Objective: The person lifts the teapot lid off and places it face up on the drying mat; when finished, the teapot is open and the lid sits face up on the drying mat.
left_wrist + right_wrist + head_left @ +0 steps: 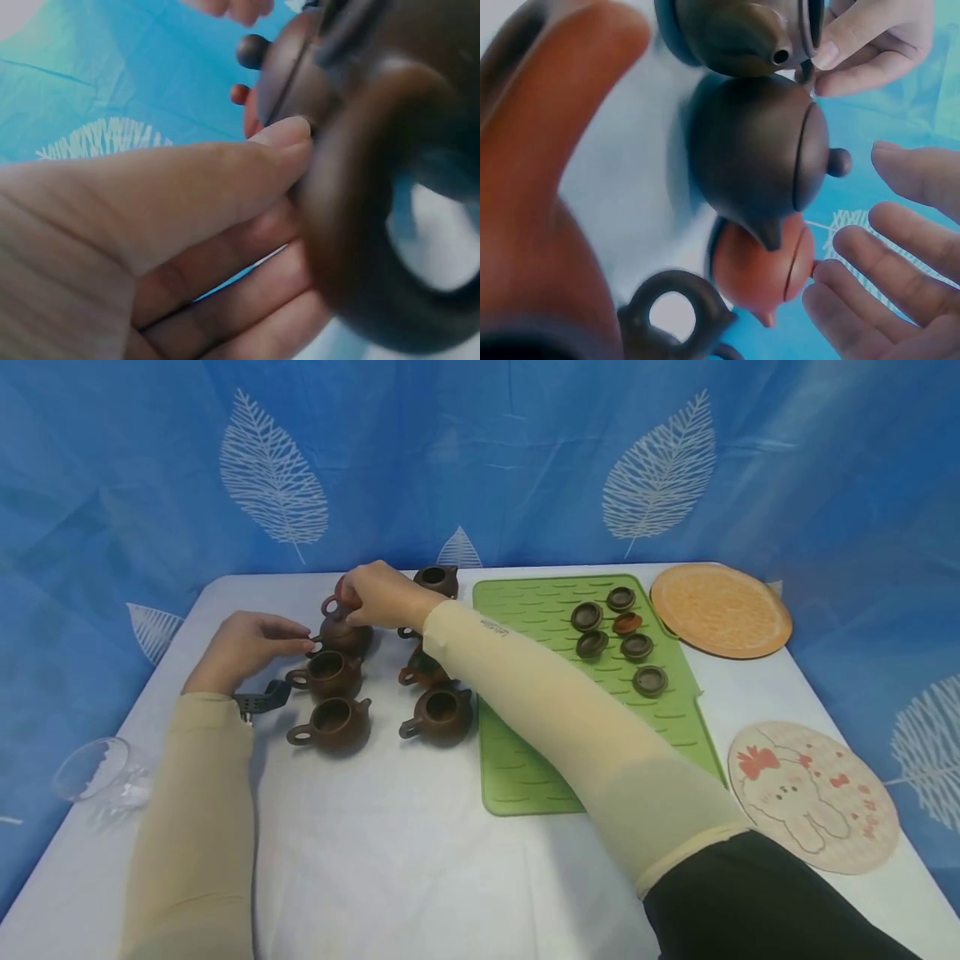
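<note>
Two columns of small clay teapots stand on the white cloth. My left hand [243, 647] pinches the handle of a dark lidded teapot [742, 150] between thumb and fingers. Over that teapot is my right hand [386, 596], its fingers apart and holding nothing in the right wrist view, close to the round knob [839, 162] of the lid. Behind it sits a red lidded teapot [756, 262], mostly covered by the right hand in the head view. Nearer me in the same column are two lidless brown teapots, a middle one [337, 679] and a front one [341, 739].
The right column holds several lidless teapots, including a front dark one [444, 731], partly behind my right forearm. Several small lids [650, 681] lie on a green mat [517, 793]. Right of it are an orange round mat [720, 610] and a rabbit-print mat [813, 797]. A clear container [97, 768] lies far left.
</note>
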`<state>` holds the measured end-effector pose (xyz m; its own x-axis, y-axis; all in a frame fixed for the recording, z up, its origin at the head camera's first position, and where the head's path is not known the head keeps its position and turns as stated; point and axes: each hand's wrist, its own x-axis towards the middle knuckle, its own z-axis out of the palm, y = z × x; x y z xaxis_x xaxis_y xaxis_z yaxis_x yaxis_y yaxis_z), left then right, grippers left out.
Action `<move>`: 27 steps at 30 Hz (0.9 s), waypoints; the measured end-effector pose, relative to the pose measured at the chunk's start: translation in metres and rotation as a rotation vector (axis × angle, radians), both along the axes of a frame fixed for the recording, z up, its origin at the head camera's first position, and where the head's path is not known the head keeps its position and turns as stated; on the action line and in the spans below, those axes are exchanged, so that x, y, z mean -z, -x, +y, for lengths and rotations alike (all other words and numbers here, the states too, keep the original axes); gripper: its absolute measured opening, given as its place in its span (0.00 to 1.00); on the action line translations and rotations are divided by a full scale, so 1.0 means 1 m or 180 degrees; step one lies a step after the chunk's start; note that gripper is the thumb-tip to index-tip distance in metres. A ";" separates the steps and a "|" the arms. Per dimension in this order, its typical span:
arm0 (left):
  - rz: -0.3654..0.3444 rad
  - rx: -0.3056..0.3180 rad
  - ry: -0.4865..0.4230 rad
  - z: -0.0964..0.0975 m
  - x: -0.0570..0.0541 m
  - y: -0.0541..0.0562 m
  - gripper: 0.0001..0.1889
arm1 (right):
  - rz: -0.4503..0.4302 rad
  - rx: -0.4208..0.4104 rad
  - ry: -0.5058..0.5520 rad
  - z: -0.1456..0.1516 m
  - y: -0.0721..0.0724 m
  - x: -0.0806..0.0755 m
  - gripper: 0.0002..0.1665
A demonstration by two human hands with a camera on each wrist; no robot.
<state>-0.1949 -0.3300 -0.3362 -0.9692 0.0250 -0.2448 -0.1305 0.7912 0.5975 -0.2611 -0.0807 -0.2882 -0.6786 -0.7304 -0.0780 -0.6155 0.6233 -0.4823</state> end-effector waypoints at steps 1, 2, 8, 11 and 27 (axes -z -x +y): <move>0.0012 -0.0026 -0.0027 0.000 0.001 0.000 0.34 | -0.0005 -0.0003 -0.0010 -0.002 0.000 0.001 0.17; 0.0013 -0.0053 -0.0063 0.001 0.002 0.000 0.34 | -0.0017 0.0007 -0.0011 -0.004 0.001 0.002 0.17; 0.0053 -0.0096 -0.0141 0.002 0.008 0.000 0.33 | 0.0036 0.0109 -0.0139 -0.012 0.003 0.008 0.16; 0.0116 -0.0069 -0.0143 0.003 0.009 0.000 0.32 | 0.0074 0.0114 -0.0161 -0.015 0.003 0.010 0.19; 0.0204 -0.0095 -0.0199 0.006 0.016 -0.003 0.33 | 0.0086 0.0146 -0.0217 -0.027 -0.003 0.020 0.21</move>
